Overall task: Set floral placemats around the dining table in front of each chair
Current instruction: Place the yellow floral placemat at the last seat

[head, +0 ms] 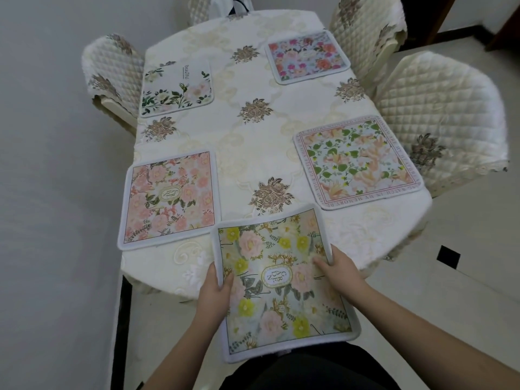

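I hold a yellow-and-pink floral placemat [281, 280] over the near end of the dining table [253, 153]. My left hand [213, 291] grips its left edge, thumb on top. My right hand [337, 267] grips its right edge, thumb on the print. The mat's far edge reaches over the tablecloth and its near edge hangs by my body. Several more mats lie flat on the table: a pink one [168, 199] at near left, a white one with green stems [176, 87] at far left, a peach-and-green one [357, 161] at near right, a bright pink one [306, 56] at far right.
Quilted cream chairs stand around the table: one at the left [112, 71], one at near right [441, 116], one at far right [365, 26], and one at the far end [197, 7]. A cream floral tablecloth covers the table. Pale floor lies on both sides.
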The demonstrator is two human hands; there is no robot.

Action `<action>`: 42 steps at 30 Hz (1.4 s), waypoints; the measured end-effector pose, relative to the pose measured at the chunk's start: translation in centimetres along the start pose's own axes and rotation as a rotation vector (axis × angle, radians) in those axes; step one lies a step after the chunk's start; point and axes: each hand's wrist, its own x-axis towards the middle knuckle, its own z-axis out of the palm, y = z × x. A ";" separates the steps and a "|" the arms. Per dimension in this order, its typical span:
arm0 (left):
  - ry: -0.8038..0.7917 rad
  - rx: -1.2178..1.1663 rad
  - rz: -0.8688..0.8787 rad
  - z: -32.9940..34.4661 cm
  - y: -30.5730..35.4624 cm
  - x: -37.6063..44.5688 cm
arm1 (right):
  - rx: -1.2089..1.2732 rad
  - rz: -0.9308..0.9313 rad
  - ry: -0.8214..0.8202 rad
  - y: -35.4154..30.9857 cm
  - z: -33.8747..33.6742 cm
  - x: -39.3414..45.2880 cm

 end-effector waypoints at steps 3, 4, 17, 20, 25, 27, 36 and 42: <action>-0.003 -0.028 0.026 -0.4 0.5 0.0 | 0.039 0.011 0.048 -0.1 -0.1 -0.6; -0.007 -0.037 0.043 -0.7 0.7 0.0 | 0.053 0.018 0.059 -0.2 -0.2 -0.9; -0.099 -0.207 0.199 -5.3 1.1 -0.1 | 0.293 0.015 0.185 -2.1 0.2 -6.9; -0.124 -0.253 0.224 -6.2 1.4 0.0 | 0.261 0.009 0.238 -1.9 0.5 -8.2; -0.168 -0.361 0.249 -6.8 1.9 0.0 | 0.277 0.012 0.288 -0.8 1.4 -11.1; -0.190 -0.353 0.248 -6.7 2.1 -0.2 | 0.299 0.029 0.318 -0.2 1.7 -12.4; -0.361 -0.305 0.307 -3.3 3.0 -2.8 | 0.326 0.067 0.453 3.7 1.0 -18.5; -0.465 -0.276 0.328 0.7 5.0 -5.8 | 0.383 0.085 0.558 7.6 -0.9 -22.8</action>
